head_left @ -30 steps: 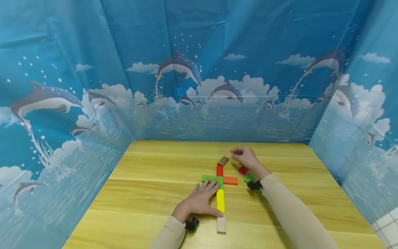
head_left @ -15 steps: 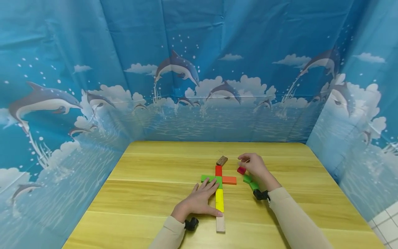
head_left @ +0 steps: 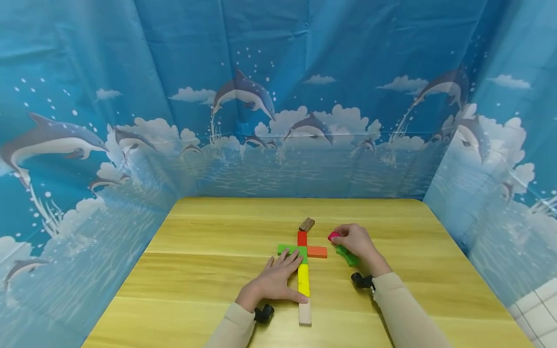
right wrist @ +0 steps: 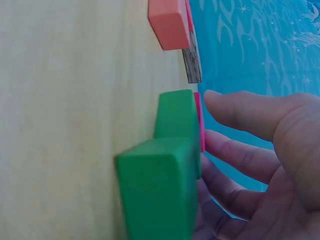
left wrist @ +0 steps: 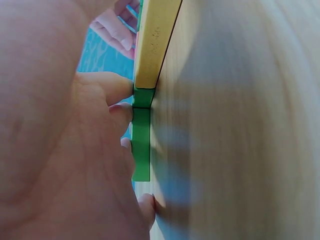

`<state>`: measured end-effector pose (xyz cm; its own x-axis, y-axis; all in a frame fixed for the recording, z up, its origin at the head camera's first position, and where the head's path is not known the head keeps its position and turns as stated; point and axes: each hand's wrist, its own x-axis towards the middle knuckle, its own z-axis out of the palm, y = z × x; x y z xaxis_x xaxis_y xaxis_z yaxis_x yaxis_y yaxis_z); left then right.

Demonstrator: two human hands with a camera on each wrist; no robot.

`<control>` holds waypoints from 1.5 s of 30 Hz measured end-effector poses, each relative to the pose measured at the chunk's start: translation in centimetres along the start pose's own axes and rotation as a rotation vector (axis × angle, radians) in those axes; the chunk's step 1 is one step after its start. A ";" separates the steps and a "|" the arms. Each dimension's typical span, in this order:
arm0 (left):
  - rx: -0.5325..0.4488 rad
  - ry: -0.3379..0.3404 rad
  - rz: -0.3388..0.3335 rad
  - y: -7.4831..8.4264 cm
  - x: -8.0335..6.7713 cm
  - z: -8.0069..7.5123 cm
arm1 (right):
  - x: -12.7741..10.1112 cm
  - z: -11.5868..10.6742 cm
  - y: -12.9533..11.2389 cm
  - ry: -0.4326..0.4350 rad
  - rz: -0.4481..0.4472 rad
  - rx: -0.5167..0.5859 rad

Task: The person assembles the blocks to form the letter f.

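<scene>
We see only a sliver of the pink block past the right hand; whether fingers pinch it, we cannot tell. Our left hand covers part of the yellow block.

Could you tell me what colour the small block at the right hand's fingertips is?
The small block at the right hand is pinkish red, clearest in the head view.

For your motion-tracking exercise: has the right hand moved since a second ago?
Yes. The right hand drew back from beside the brown block toward the person, now at the pink block.
</scene>
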<state>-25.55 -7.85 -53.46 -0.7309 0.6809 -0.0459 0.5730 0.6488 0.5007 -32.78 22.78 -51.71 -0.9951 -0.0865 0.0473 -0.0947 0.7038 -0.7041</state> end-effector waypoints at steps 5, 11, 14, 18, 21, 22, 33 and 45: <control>-0.004 0.005 0.004 0.1 -0.3 0.0 | -0.2 0.6 0.1 0.025 0.003 -0.001; -0.005 0.015 0.015 0.0 -0.1 -0.2 | 0.1 0.9 0.2 0.067 0.009 -0.029; -0.011 0.010 0.012 0.0 -0.1 -0.2 | 0.0 1.0 0.4 0.074 0.010 -0.020; -0.013 0.000 0.005 0.1 -0.2 -0.3 | -0.2 1.1 0.5 0.072 0.006 0.012; -0.008 -0.001 0.008 0.1 -0.2 -0.3 | -0.2 1.1 0.5 0.079 0.007 0.031; -0.009 -0.002 0.009 0.1 -0.3 -0.3 | -0.2 1.1 0.6 0.082 0.009 0.041; -0.018 0.005 0.005 0.1 -0.2 0.0 | 0.1 1.4 1.2 0.102 0.000 0.139; -0.012 0.000 0.002 0.4 -0.2 -0.3 | 0.3 1.5 -0.1 0.102 0.016 0.173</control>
<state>-25.32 -7.84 -53.03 -0.7297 0.6823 -0.0447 0.5700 0.6431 0.5114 -33.06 21.68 -52.69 -0.9949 0.0017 0.1010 -0.0819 0.5719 -0.8163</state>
